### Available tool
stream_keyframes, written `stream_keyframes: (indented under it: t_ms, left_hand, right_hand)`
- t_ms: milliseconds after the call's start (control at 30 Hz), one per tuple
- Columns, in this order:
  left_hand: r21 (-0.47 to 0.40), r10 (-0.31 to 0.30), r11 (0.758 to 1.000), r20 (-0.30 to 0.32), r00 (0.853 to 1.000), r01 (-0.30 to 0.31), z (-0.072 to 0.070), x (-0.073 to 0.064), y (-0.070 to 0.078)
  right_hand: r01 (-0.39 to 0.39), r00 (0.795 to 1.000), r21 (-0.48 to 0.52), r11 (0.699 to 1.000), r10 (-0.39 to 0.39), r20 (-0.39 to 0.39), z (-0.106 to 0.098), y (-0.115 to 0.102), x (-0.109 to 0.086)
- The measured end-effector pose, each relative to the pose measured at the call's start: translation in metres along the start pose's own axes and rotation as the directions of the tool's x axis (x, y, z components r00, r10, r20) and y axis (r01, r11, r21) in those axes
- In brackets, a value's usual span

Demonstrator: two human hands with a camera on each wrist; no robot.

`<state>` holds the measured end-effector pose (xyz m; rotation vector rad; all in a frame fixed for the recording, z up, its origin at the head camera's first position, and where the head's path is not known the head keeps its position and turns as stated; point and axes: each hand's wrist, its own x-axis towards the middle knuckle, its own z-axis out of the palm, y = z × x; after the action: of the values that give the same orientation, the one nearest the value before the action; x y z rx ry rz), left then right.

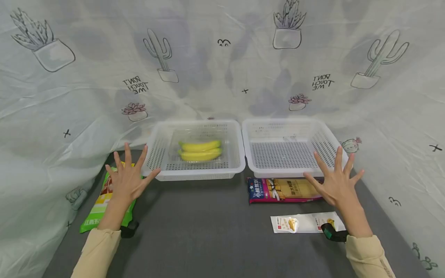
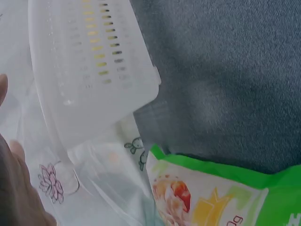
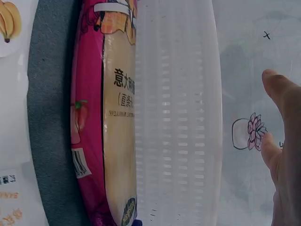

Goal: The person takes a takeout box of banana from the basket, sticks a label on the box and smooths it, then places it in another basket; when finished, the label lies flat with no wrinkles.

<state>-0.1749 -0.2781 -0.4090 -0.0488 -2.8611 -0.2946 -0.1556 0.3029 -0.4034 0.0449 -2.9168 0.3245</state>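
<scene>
The bag is green-edged; pasta packet magenta-and-tan; bananas yellow; sheet cactus-printed.

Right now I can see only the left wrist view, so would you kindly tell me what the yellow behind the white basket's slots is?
Observer: The head view shows two yellow bananas in a clear container inside that white basket.
Operator: Thank you. Does anything stand right beside that basket?
Observer: Yes, in the head view a second white basket stands just to its right.
Operator: Could you also tell me whether the right hand is holding anything?
Observer: No, the head view shows it with its fingers spread, holding nothing.
</scene>
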Motion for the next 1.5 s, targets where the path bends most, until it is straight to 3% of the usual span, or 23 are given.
stream_keyframes:
  t_ms: [133,267,467,700,867,1067,1200,1333,1400,1500]
  left_hand:
    - [-0.01,0.036,0.999,0.01,0.999,-0.036,0.002,-0.003,-0.007]
    - [-0.114,0.109,0.988,0.053,0.993,-0.102,0.002,-0.002,-0.019]
    - [-0.279,0.221,0.945,0.158,0.962,-0.172,-0.001,0.006,-0.034]
    - [-0.335,0.192,0.937,0.266,0.945,-0.096,-0.008,0.02,-0.037]
    - [-0.292,0.222,0.944,0.229,0.948,-0.151,-0.009,0.028,-0.035]
    - [-0.283,0.244,0.942,0.209,0.947,-0.18,-0.008,0.031,-0.034]
    - [-0.269,0.213,0.952,0.23,0.95,-0.148,-0.01,0.031,-0.033]
    - [-0.249,0.199,0.959,0.256,0.946,-0.134,-0.012,0.032,-0.03]
    - [-0.239,0.192,0.963,0.264,0.945,-0.129,-0.012,0.033,-0.03]
    - [-0.233,0.18,0.965,0.275,0.945,-0.116,-0.013,0.034,-0.028]
  right_hand:
    - [0.01,1.0,-0.014,1.0,-0.01,-0.012,0.004,-0.003,-0.008]
    - [0.04,0.998,-0.019,0.999,-0.041,-0.038,0.007,-0.005,-0.017]
    - [0.052,0.997,-0.025,0.998,-0.054,-0.048,0.012,-0.014,-0.027]
    - [0.12,0.99,0.047,0.992,-0.116,-0.075,0.018,-0.023,-0.029]
    - [0.164,0.983,0.1,0.981,-0.155,-0.094,0.021,-0.031,-0.026]
    - [0.156,0.988,0.237,0.959,-0.155,-0.021,0.016,-0.044,-0.018]
    - [0.137,0.989,0.383,0.914,-0.149,0.001,0.007,-0.054,-0.009]
    - [0.077,0.996,0.536,0.841,-0.085,-0.01,-0.003,-0.063,0.0]
    - [0.016,0.999,0.62,0.785,-0.043,0.029,-0.007,-0.067,0.004]
    - [-0.096,0.991,0.747,0.658,-0.009,0.136,-0.012,-0.073,0.012]
